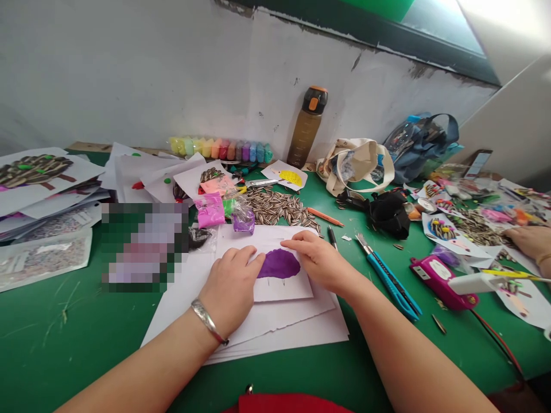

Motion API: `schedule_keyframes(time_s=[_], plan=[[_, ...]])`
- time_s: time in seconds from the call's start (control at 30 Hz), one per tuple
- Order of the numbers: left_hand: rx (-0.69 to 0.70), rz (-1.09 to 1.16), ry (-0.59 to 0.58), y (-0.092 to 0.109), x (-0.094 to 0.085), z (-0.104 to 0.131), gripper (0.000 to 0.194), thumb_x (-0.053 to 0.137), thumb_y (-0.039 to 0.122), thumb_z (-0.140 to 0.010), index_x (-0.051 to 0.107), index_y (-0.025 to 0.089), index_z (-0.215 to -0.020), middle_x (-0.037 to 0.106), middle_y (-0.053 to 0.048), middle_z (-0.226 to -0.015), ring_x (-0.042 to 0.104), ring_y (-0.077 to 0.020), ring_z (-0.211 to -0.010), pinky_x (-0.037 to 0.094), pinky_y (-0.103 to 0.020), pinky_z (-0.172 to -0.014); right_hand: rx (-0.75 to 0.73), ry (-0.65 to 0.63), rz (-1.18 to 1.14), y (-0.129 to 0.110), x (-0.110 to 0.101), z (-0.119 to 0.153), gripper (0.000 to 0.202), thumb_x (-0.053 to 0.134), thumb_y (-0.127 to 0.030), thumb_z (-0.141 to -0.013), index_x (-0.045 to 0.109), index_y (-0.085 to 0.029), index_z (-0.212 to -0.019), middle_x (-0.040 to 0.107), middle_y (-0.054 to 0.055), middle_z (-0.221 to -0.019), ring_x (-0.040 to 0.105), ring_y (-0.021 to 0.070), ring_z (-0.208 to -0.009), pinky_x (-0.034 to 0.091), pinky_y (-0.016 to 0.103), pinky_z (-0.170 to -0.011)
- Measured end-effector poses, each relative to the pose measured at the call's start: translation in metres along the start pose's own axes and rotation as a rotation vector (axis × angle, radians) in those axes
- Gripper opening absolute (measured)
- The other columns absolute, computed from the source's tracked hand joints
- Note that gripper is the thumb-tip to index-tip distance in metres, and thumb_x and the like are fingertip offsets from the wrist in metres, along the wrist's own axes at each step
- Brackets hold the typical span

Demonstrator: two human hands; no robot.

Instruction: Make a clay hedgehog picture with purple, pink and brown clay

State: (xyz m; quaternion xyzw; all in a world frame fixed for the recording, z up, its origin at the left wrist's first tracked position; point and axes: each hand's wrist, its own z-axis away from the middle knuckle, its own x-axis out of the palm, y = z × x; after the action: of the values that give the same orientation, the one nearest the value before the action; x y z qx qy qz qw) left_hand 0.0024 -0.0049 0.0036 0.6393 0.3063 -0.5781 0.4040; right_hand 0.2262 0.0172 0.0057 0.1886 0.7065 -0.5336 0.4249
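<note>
A flat oval of purple clay (279,264) lies on a small white card (293,291), with two short drawn lines below it like legs. The card rests on a stack of larger white paper sheets (193,321). My left hand (230,281), wearing a silver bracelet (206,321), lies on the paper with its thumb at the clay's left edge. At the clay's upper right, my right hand (321,261) rests over the card, fingers stretched out. Neither hand grips anything I can see. Just beyond the paper is an opened packet of purple clay (243,221).
Behind the paper lie sunflower seeds (279,206), pink clay (210,210) and an orange pen (325,217). Blue-handled tools (391,281) and a magenta device (443,281) are to the right. A bottle (307,126) stands by the wall. Another person's hand (527,241) is far right.
</note>
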Motion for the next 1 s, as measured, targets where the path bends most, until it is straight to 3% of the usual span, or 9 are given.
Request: schedule_keyframes(time_s=[0.27,0.5,0.7,0.8,1.0], plan=[[-0.011,-0.012,-0.05,0.0,-0.001,-0.001,0.056,0.039,-0.001,-0.083,0.055,0.017,-0.134,0.054,-0.012,-0.135,0.051,-0.0287,-0.111,0.046,-0.044,-0.094,-0.037,-0.084,0.209,0.001,0.008,-0.008,0.058,0.04,0.003,-0.08,0.068,-0.03,-0.119,0.058,0.006,-0.116,0.055,0.0201,-0.105,0.043,0.032,-0.093],[-0.018,-0.007,-0.052,0.001,-0.003,-0.001,0.056,0.04,-0.001,-0.082,0.055,0.018,-0.133,0.054,-0.012,-0.135,0.052,-0.0281,-0.109,0.047,-0.043,-0.094,-0.035,-0.06,0.192,0.002,0.009,-0.006,0.059,0.038,0.003,-0.081,0.062,-0.025,-0.127,0.058,0.008,-0.12,0.054,0.0209,-0.107,0.044,0.033,-0.093],[-0.015,0.001,-0.041,0.001,-0.003,-0.001,0.055,0.04,-0.001,-0.082,0.057,0.018,-0.131,0.055,-0.012,-0.133,0.053,-0.0278,-0.107,0.047,-0.044,-0.092,-0.06,-0.084,0.279,-0.001,0.009,-0.005,0.056,0.04,0.003,-0.081,0.066,-0.026,-0.121,0.058,0.009,-0.119,0.054,0.0219,-0.106,0.043,0.035,-0.092],[-0.013,0.0,-0.028,0.001,-0.001,-0.001,0.055,0.041,-0.002,-0.082,0.057,0.018,-0.131,0.055,-0.012,-0.133,0.053,-0.0277,-0.108,0.047,-0.044,-0.093,-0.042,-0.065,0.287,-0.004,0.009,-0.004,0.06,0.038,0.004,-0.081,0.06,-0.025,-0.129,0.058,0.009,-0.12,0.054,0.0217,-0.105,0.043,0.034,-0.09],[-0.01,0.003,-0.038,0.0,0.001,0.0,0.056,0.04,0.0,-0.084,0.053,0.018,-0.135,0.053,-0.012,-0.136,0.051,-0.0284,-0.111,0.047,-0.045,-0.094,-0.103,-0.099,0.385,-0.01,0.01,-0.004,0.059,0.042,-0.001,-0.082,0.061,-0.034,-0.128,0.056,0.008,-0.12,0.053,0.0234,-0.101,0.042,0.037,-0.085]])
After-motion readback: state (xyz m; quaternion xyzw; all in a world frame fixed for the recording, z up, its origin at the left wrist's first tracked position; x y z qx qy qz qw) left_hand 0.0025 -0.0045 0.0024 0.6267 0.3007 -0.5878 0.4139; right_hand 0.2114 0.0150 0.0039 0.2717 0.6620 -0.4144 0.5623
